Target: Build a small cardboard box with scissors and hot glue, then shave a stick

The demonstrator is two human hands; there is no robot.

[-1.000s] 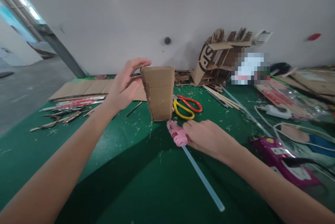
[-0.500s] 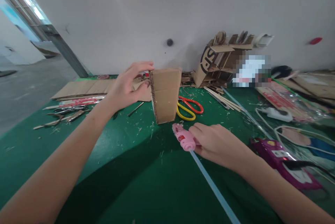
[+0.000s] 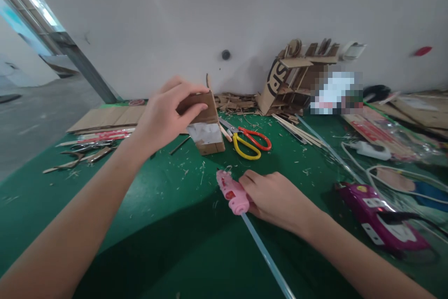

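Note:
My left hand point(image 3: 171, 107) is closed on the upper part of a small cardboard box point(image 3: 212, 142), thumb on the near side and fingers over the top. A whitish patch shows on the side of the box facing me, and its lower end is at the green tabletop. In my right hand point(image 3: 276, 196) is a pink hot glue gun point(image 3: 233, 192), its nozzle pointing up and left toward the box, apart from it. A long translucent glue stick point(image 3: 266, 252) runs out of its back end. Scissors point(image 3: 247, 142) with red and yellow handles lie just right of the box.
A cardboard shelf model point(image 3: 290, 79) stands against the white wall among cardboard scraps point(image 3: 236, 102). Thin wooden sticks point(image 3: 301, 131) lie before it. At right are a purple device point(image 3: 381, 219) with a black cable and a white power strip point(image 3: 371, 151). Flat cardboard point(image 3: 105, 119) lies left.
My left hand has turned the box, so a different side with a whitish patch faces me and more of the scissors shows. The glue gun has shifted left and slightly down.

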